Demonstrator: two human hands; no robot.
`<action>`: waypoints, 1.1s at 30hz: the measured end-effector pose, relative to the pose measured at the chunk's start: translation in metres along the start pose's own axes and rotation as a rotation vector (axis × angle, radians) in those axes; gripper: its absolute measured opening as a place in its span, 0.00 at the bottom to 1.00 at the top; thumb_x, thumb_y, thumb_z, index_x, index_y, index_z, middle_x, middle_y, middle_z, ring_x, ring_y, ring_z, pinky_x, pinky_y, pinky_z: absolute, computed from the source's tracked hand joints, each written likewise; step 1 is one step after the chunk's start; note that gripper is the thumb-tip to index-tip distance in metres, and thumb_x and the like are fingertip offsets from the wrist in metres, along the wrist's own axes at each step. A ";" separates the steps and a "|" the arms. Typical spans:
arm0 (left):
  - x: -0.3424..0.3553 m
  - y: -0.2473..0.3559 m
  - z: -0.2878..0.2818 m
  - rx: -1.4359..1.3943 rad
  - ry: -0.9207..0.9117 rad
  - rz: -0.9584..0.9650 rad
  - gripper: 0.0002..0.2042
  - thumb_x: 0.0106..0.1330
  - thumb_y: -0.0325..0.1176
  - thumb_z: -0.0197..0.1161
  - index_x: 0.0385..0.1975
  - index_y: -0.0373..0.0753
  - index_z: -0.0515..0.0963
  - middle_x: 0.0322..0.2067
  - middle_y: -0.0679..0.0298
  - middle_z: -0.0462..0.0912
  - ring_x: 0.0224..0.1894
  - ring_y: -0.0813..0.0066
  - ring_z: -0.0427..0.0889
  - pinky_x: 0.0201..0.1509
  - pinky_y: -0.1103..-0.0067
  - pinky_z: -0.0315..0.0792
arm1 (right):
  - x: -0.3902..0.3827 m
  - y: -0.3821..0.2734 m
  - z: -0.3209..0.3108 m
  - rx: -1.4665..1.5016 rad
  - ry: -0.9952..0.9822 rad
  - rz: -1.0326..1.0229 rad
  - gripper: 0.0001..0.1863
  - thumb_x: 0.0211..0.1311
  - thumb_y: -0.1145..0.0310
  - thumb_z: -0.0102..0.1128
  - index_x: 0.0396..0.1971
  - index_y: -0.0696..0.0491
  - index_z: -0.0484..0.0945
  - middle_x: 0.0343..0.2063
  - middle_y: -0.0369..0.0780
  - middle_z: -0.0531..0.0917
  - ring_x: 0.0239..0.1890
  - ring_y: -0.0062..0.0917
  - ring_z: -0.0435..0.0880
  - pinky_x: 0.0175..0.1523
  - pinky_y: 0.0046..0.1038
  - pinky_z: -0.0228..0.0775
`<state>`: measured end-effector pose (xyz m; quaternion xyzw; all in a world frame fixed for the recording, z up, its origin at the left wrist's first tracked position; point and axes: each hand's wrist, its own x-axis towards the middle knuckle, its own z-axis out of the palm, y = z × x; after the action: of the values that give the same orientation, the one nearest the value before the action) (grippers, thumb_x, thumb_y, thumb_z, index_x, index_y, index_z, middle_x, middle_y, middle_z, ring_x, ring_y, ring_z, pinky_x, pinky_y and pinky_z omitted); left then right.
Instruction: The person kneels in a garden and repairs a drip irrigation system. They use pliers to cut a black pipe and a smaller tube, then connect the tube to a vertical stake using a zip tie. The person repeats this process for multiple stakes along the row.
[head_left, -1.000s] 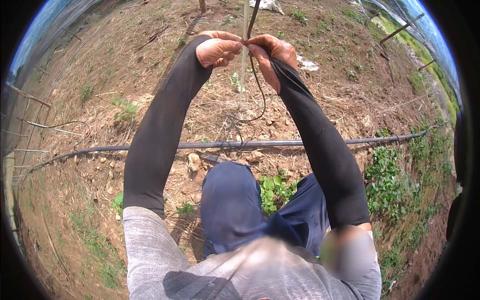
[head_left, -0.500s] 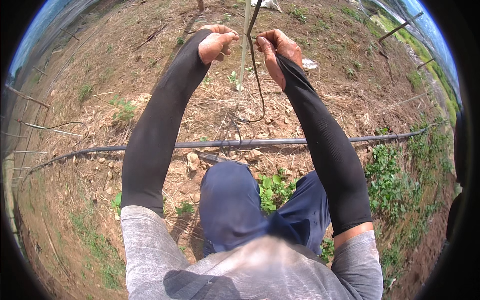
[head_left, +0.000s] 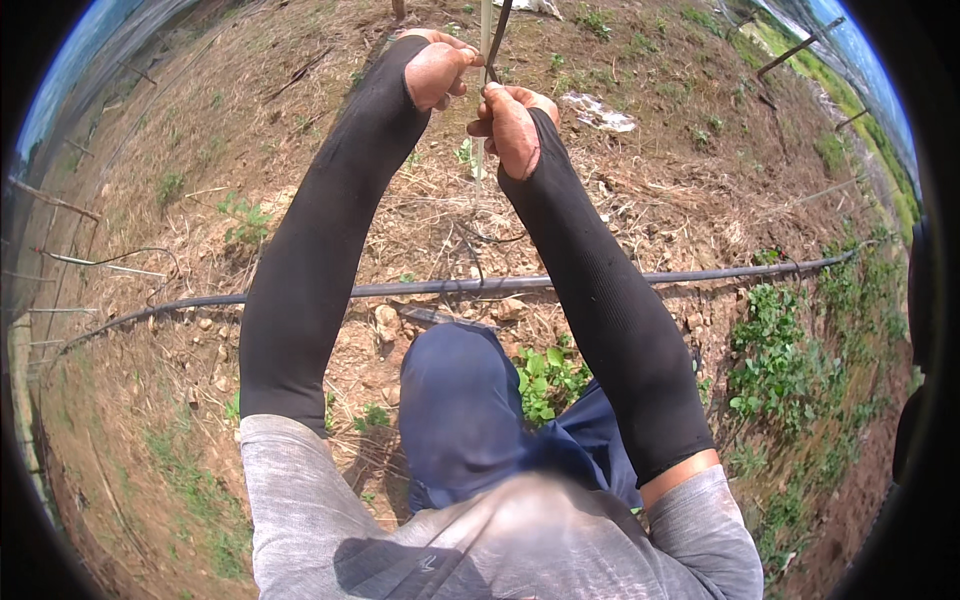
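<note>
Both my arms reach forward to a slim pale upright stake (head_left: 485,140) and a thin black tube (head_left: 501,34) that runs close along it. My left hand (head_left: 436,73) is closed in a pinch at the left side of the stake. Just lower, my right hand (head_left: 514,128) pinches in front of the stake and tube, its fingertips by the tube. What lies between the fingertips of either hand is too small to make out. Behind my right hand part of the tube is hidden; its lower loop shows near the ground.
A thick black hose (head_left: 430,288) crosses the ground in front of my knees. Dry straw, stones and green weeds (head_left: 545,385) lie around it. White plastic scrap (head_left: 598,110) is beyond my right hand. Leafy plants (head_left: 785,360) grow at the right, wooden posts (head_left: 55,198) stand left.
My right hand has swung left and toward me, from the right side of the tube to in front of it. My left hand has shifted slightly right, still pinched.
</note>
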<state>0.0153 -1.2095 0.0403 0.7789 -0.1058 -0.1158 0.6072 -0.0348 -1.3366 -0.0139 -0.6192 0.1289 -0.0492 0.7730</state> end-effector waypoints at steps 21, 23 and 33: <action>-0.017 -0.045 0.023 -0.301 0.096 0.116 0.22 0.59 0.42 0.70 0.45 0.32 0.74 0.32 0.59 0.84 0.30 0.76 0.84 0.31 0.82 0.76 | 0.012 -0.028 -0.024 -0.774 0.082 -1.184 0.10 0.52 0.73 0.68 0.36 0.47 0.83 0.33 0.35 0.78 0.32 0.22 0.79 0.36 0.24 0.74; -0.021 -0.042 0.022 -0.240 0.135 0.122 0.19 0.60 0.40 0.69 0.43 0.33 0.76 0.30 0.60 0.84 0.29 0.77 0.83 0.31 0.83 0.76 | 0.017 -0.023 -0.023 -0.785 0.077 -1.207 0.09 0.52 0.73 0.68 0.35 0.47 0.83 0.33 0.35 0.78 0.32 0.22 0.80 0.36 0.24 0.74; -0.014 -0.048 0.019 0.051 0.277 0.345 0.09 0.62 0.31 0.60 0.37 0.33 0.81 0.26 0.66 0.82 0.25 0.83 0.78 0.28 0.85 0.72 | 0.021 -0.024 -0.023 -0.701 0.028 -1.158 0.20 0.51 0.81 0.60 0.47 0.52 0.75 0.37 0.40 0.79 0.36 0.24 0.81 0.43 0.23 0.75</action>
<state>-0.0024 -1.2112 -0.0098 0.7727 -0.1560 0.1005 0.6070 -0.0189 -1.3690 0.0015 -0.8018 -0.2052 -0.4189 0.3736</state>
